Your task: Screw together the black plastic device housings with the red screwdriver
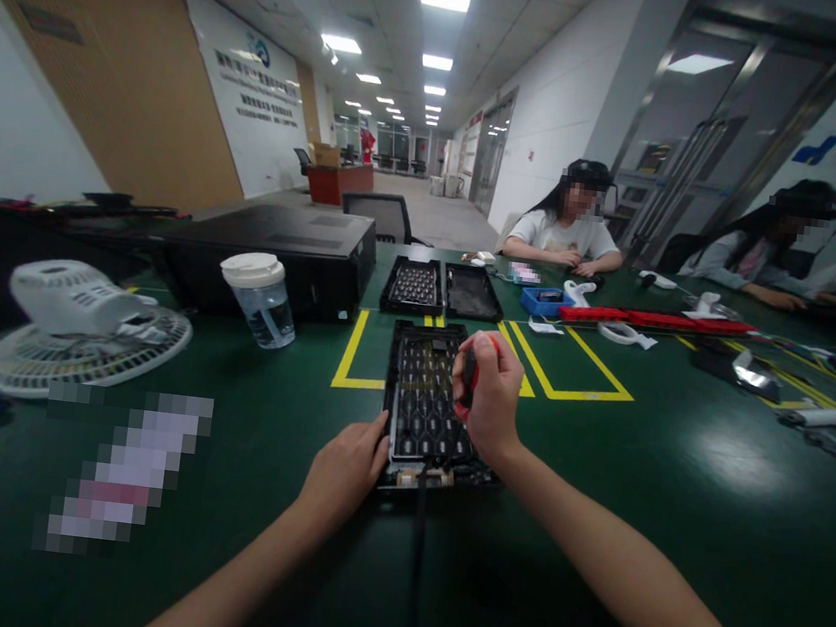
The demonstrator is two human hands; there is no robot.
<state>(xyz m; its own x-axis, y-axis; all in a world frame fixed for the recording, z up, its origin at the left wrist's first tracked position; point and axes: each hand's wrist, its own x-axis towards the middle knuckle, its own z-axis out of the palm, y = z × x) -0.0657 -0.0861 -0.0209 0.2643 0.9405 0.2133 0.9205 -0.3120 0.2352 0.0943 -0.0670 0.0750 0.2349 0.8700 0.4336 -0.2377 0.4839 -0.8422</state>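
Note:
A black plastic case (391,381) with rows of dark oval cells inside lies on the green table in front of me. My left hand (347,461) grips the case's lower left edge, thumb along its side. My right hand (488,397) is wrapped round a screwdriver (468,375) with a red and black handle. It is held upright over the right side of the case, its tip pointing down and hard to make out. At the near end of the case are small tan and metallic parts (421,477). A dark strap or cable (419,555) runs down from there towards me.
Beyond the case lie a similar cell-filled case (413,285) and a black cover (472,292). To the left are a lidded cup (260,301), a black box (275,247) and a white fan (91,327). A blue tray (546,302) and co-workers (567,235) are at the right.

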